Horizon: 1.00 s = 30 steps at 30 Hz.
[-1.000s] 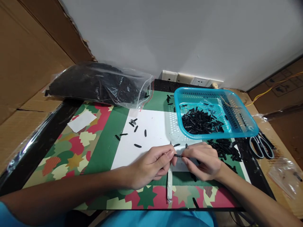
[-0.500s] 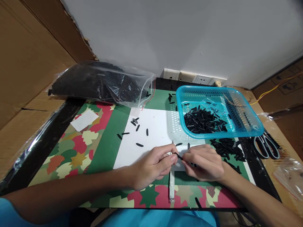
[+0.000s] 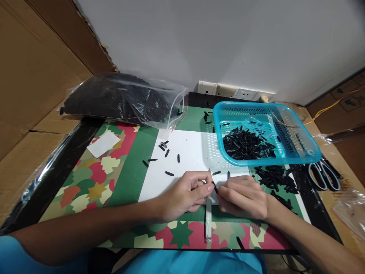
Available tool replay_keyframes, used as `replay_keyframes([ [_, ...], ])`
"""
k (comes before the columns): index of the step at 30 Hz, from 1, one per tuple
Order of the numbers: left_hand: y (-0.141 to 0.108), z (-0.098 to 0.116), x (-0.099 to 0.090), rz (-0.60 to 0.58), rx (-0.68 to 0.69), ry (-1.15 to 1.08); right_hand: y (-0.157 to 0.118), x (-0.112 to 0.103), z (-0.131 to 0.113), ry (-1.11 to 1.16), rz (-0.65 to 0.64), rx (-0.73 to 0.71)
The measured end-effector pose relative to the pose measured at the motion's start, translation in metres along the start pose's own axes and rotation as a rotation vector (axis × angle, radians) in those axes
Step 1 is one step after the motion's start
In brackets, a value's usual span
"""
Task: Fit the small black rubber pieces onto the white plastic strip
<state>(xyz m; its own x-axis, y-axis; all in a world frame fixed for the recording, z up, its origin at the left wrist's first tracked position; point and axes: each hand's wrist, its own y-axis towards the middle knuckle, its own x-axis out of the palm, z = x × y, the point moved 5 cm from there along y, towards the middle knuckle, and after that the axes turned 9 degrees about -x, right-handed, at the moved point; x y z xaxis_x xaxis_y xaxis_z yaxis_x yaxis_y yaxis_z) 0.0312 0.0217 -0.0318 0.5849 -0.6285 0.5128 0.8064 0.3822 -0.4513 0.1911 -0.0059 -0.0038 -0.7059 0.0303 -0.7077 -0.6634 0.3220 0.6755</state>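
Tilted steeper than half a second ago, the slim black elongated piece [image 3: 215, 187] slants from eleven toward five o'clock between both hands.

From my remote seat I see the left hand [image 3: 185, 194] pinched narrow, thumb and forefinger at the piece's upper end; the right hand [image 3: 243, 196] is closed small on its lower end, its thumb partly hidden from me. Beneath the pinch, a slim white-handled pointed tool [image 3: 208, 220] lies along twelve to six o'clock; whether either hand touches it, I cannot tell. From the hands, I have the translucent blue plastic basket [image 3: 270, 163] between one and two o'clock, holding a heap of black pieces [image 3: 245, 144], and a loose black pile [image 3: 276, 177] near three.
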Motion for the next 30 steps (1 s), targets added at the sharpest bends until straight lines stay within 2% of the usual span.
replay_keyframes([
  [12,0.002,-0.0068,-0.0061,0.041,0.073,0.021,0.0056,-0.001,-0.001,-0.072,-0.085,-0.023],
  [15,0.0025,-0.0078,-0.0052,0.023,0.072,0.013,0.0055,0.0001,-0.0009,-0.071,-0.058,-0.025],
  [21,0.0002,-0.004,-0.0032,0.049,0.059,-0.029,0.0016,0.0034,0.0043,-0.027,0.11,0.084],
  [30,0.0008,-0.0061,-0.003,0.073,0.059,-0.024,-0.0028,0.0058,0.0046,-0.036,0.071,0.078],
])
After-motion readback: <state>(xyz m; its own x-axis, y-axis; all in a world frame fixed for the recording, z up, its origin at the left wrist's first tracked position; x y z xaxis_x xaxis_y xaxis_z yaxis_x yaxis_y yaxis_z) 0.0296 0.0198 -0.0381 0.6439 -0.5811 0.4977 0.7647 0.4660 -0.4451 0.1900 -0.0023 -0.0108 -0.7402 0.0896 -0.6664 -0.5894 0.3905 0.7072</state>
